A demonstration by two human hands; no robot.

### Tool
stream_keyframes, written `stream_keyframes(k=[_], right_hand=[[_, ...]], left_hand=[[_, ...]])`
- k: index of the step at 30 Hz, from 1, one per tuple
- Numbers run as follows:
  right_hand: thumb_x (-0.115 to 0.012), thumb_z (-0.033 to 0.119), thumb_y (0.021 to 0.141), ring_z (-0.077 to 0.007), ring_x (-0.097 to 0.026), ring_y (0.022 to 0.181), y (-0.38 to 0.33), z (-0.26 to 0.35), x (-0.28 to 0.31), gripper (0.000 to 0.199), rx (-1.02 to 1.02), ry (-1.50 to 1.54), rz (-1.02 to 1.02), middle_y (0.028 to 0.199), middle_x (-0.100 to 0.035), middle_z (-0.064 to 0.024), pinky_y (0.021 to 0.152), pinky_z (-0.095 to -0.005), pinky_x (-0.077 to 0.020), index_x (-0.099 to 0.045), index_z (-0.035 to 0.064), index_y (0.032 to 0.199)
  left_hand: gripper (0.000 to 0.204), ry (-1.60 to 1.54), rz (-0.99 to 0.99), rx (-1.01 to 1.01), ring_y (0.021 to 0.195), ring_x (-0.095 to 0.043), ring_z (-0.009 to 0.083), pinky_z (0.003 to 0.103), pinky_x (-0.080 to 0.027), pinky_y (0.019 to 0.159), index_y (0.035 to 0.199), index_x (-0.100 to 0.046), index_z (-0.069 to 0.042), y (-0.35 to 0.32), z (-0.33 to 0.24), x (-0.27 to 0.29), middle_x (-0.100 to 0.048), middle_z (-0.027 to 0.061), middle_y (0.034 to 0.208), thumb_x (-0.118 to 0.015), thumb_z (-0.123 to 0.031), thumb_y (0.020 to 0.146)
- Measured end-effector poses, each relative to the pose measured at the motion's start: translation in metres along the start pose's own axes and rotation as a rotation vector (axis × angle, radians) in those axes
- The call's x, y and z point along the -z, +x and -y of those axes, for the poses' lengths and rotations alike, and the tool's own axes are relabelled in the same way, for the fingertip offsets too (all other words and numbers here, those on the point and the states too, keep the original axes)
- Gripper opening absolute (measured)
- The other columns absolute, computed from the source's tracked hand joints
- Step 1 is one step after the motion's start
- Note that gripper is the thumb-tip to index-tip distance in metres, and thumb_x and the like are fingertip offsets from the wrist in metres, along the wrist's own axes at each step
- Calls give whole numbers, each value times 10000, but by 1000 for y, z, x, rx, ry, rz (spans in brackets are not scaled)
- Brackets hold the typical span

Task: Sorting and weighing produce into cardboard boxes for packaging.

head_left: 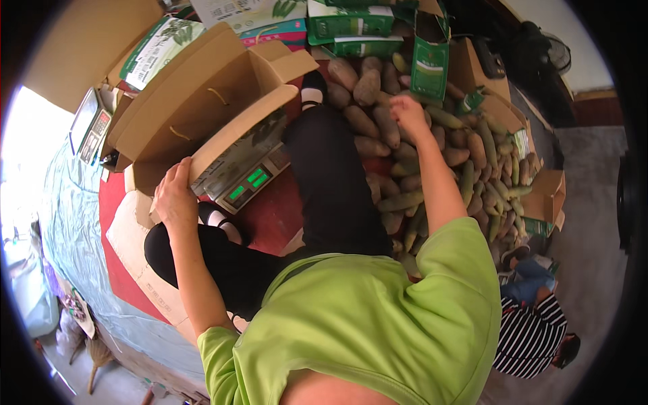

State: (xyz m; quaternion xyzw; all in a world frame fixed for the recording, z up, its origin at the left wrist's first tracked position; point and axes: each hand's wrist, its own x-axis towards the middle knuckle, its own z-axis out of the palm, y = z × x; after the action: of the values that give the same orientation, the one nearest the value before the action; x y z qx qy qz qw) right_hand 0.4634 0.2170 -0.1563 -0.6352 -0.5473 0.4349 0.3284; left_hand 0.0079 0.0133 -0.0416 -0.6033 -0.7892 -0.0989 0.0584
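Note:
My left hand [177,196] grips the near edge of an open cardboard box [239,131], its fingers bent over the rim. The box stands tilted on a digital scale [248,187] with lit green displays, and two cord handles show on its inner wall. I see no vegetables in the visible part of the box. My right hand [410,115] is over a large heap of long brown and green vegetables [388,125]. Its fingers are curled in, and whatever they may hold is hidden.
A second scale [91,131] stands at the left. Green printed cartons [351,23] are stacked at the back, and an upright green box [430,67] borders the heap. At lower right sits another person in a striped top [531,337]. Blue plastic sheeting [71,216] spreads on the left.

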Motion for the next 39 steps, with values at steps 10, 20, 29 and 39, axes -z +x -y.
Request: stream_keyframes(k=[10,20,29,39], right_hand=[[-587,22,752,-176,-612,548,-166,-262,24,225,-595,-297,25,704,-634,-77,422,-306,-445,-634,60,968],[-666,133,745,-299,-651,900,-159,-232,82,322,-513,-610,-496,917,-663,-206,777,-387,-494,-610,-12,1027],[-742,252,772,-223,-518,754,-167,-250,59,309,-972,247,-563,857,-555,-45,659,-439,-443,-573,110,987],[-785,159,719,-269,-556,891,-147,-223,34,502,-968,97,-646,1015,-577,-44,743,-472,-459,-496,117,1127]], left_hand=[[503,7,21,8,990,-617,274,386,-486,847,1166,-611,-198,1,-6,-11,-640,37,1118,-492,65,755],[464,8,-1,53,961,-634,277,372,-511,798,1157,-623,-203,0,-2,-10,-648,29,1110,-504,41,781],[478,0,-31,17,967,-623,285,385,-496,826,1154,-621,-204,-2,1,-9,-648,33,1102,-490,48,769],[419,31,-26,16,1014,-609,253,374,-467,882,1118,-621,-173,-1,-5,-1,-644,26,1075,-512,31,768]])
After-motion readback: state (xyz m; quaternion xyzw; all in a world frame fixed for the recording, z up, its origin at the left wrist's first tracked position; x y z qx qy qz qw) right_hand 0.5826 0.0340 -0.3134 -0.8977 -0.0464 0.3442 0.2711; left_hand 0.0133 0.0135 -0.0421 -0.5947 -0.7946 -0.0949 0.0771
